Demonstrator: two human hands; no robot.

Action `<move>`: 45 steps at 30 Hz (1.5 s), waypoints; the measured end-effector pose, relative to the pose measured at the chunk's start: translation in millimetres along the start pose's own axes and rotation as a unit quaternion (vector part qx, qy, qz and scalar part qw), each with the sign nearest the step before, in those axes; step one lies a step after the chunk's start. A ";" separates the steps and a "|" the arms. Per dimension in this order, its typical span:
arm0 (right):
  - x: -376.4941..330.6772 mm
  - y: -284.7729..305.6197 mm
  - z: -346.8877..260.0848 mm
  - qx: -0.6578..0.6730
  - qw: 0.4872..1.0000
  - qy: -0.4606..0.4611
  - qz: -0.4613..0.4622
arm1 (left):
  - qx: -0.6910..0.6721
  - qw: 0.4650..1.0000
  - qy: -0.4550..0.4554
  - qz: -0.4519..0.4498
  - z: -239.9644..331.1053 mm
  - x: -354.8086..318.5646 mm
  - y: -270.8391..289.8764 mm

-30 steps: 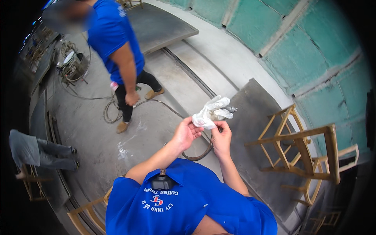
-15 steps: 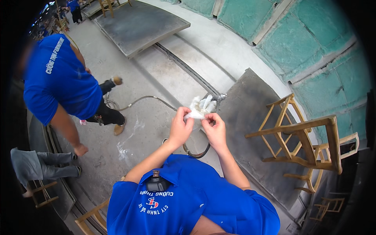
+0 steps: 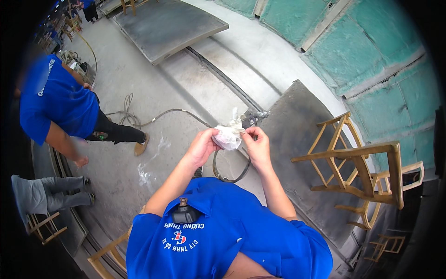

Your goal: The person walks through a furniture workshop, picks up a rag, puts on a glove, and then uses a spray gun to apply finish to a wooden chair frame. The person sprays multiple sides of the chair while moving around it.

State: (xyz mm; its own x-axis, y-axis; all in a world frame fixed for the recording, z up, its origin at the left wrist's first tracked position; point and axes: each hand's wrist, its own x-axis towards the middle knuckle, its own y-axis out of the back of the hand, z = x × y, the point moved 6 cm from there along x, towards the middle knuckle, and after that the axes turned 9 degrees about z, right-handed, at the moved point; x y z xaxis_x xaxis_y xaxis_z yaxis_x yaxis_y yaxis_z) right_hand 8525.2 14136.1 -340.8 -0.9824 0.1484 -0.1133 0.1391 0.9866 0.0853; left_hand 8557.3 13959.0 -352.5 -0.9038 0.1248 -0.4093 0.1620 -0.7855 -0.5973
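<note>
A crumpled white glove (image 3: 227, 137) is stretched between my two hands, in front of my chest. My left hand (image 3: 202, 147) grips its left side, thumb on top and fingers curled around the fabric. Thumb and fingertips of my right hand (image 3: 258, 148) pinch the glove's right edge. Just beyond the glove, a metal tool (image 3: 252, 117) lies at the edge of a dark panel; its kind I cannot make out.
A hose (image 3: 174, 111) runs across the floor, looping below my hands. Wooden chair frames (image 3: 360, 156) stand on the dark panel (image 3: 297, 121) at right. Another dark platform (image 3: 169, 28) lies far ahead. A co-worker in blue (image 3: 69, 102) walks at left; a person in grey (image 3: 46, 193) is behind.
The glove's spread fingers have become bunched up, and my left hand has a fuller grip on it. The blue-shirted co-worker has moved left.
</note>
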 end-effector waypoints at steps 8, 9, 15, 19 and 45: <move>-3.6 -4.1 -14.0 0.131 0.973 -0.155 -0.107 | -0.049 0.998 -0.042 -0.010 3.9 0.0 4.8; -5.1 -7.2 -13.6 0.140 0.971 -0.162 -0.104 | -0.008 0.997 -0.075 0.014 7.0 0.9 6.0; -11.8 -30.0 -14.7 0.003 0.999 -0.011 -0.049 | 0.172 0.954 -0.233 0.080 30.3 -0.3 3.4; -11.4 -38.9 -14.9 -0.066 0.994 0.058 -0.061 | 0.144 0.971 -0.171 0.081 35.3 2.8 8.3; -1.2 -61.9 -8.9 -0.034 0.995 0.091 0.034 | 0.495 0.606 -0.598 0.176 74.2 -44.1 -5.7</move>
State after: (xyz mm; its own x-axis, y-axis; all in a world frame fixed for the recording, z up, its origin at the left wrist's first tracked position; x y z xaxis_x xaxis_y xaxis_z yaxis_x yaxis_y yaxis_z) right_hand 8516.7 14074.3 -337.2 -0.9781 0.1940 0.0755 0.2037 0.9670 0.1533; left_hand 8566.8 13913.0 -279.9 -0.6196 -0.2188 0.7538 0.6456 -0.6883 0.3309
